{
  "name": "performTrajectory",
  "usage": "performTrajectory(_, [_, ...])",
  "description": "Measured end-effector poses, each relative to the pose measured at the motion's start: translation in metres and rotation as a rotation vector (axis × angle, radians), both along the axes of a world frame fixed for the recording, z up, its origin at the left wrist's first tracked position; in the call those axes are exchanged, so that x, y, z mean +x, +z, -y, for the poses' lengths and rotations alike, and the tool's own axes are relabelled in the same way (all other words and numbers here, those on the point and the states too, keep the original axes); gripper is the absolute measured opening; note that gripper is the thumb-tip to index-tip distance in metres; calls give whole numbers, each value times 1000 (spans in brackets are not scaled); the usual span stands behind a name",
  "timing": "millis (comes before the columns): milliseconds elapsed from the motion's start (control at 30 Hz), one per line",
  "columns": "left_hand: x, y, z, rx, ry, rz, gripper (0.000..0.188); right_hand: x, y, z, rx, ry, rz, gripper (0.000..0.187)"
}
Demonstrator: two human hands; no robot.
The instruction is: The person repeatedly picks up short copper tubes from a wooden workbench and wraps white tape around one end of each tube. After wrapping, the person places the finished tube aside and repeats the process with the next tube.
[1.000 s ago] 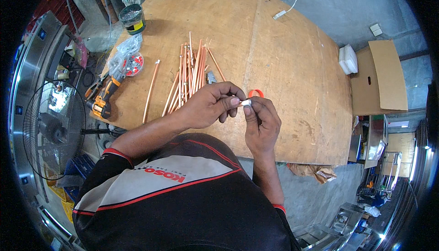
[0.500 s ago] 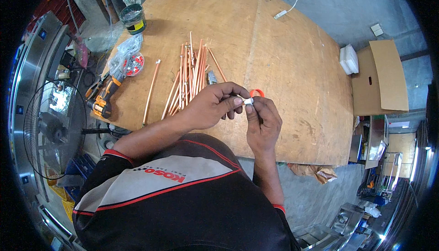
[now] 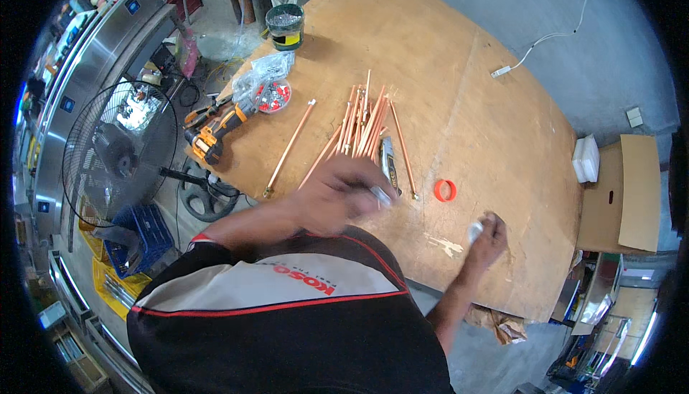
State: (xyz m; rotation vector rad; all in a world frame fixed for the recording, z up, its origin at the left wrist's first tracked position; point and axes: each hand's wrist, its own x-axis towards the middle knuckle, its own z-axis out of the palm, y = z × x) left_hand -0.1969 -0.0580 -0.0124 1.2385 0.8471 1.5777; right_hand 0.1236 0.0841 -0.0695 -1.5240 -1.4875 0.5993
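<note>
My left hand (image 3: 334, 197), smeared by motion, is closed on a small silvery-white piece (image 3: 381, 195) whose exact kind does not show. Over the right part of the tabletop, my right hand (image 3: 490, 240) pinches a small white object (image 3: 475, 231), rounded in outline and blurred. Just beyond my left hand lies a bundle of thin copper tubes (image 3: 366, 125), some with metal fittings at their ends. One copper tube (image 3: 406, 150) lies apart to the right of the bundle, another copper tube (image 3: 291, 146) to the left. An orange-red ring (image 3: 445, 191) rests between my hands.
The wooden table (image 3: 502, 128) carries a dark grey slim tool (image 3: 388, 163), an orange-black power tool (image 3: 219, 132), a tub of red and white pieces (image 3: 275, 97) and a dark bucket (image 3: 285, 28). A fan (image 3: 118, 153) stands left. A cardboard box (image 3: 639, 193) stands right.
My hands, together at a small white piece before, are now apart; the right moved right with a white object. The view has shifted, and the ring and a nearby tube now show fully.
</note>
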Motion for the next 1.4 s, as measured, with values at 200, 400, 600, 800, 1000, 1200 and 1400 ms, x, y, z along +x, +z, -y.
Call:
performTrajectory(200, [-98,4,-55,162,279,719,29,7,-33,25,-210,345,117,22])
performTrajectory(400, [-89,-34,-126,-99,422,1160,30,-74,-28,50,-336,835,-248,35])
performTrajectory(600, [-56,-54,-139,-175,513,1022,31,-79,-16,59,-355,870,-30,35])
performTrajectory(800, [-64,-94,-117,-160,1167,-82,40,-39,15,61,-267,678,176,32])
performTrajectory(1000, [61,17,-35,441,-32,-1161,47,-7,37,67,-476,851,112,38])
performTrajectory(1200, [111,72,-58,759,-212,-1441,15,26,137,50,-407,1096,159,34])
performTrajectory(1400, [166,162,-61,815,-84,-1514,21,61,215,44,-201,1151,30,27])
